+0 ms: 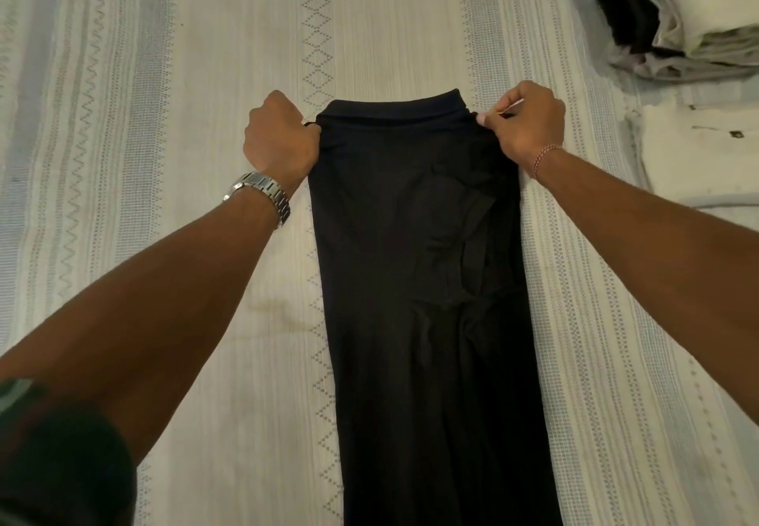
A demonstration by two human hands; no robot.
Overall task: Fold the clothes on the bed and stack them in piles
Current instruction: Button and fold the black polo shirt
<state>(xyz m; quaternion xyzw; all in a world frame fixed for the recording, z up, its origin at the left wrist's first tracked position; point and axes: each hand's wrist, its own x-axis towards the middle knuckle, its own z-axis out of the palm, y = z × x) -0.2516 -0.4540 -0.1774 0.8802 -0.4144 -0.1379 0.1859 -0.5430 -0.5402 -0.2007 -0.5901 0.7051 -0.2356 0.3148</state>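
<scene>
My left hand [279, 135] grips the far left corner of the black polo shirt [419, 279], my right hand [527, 123] pinches its far right corner. Shirt lies folded lengthwise on the bedspread [164, 73], folded clothes pile [677, 12] far right

Dim, warm, even indoor light with no glare. The bed cover [164, 73] is softly lit and its woven pattern stays legible; the black garment [410, 279] shows only faint creases. Shadows are weak. Wide-angle distortion spreads the forearms at the lower corners, where the sleeve [61, 464] is blurred.
</scene>
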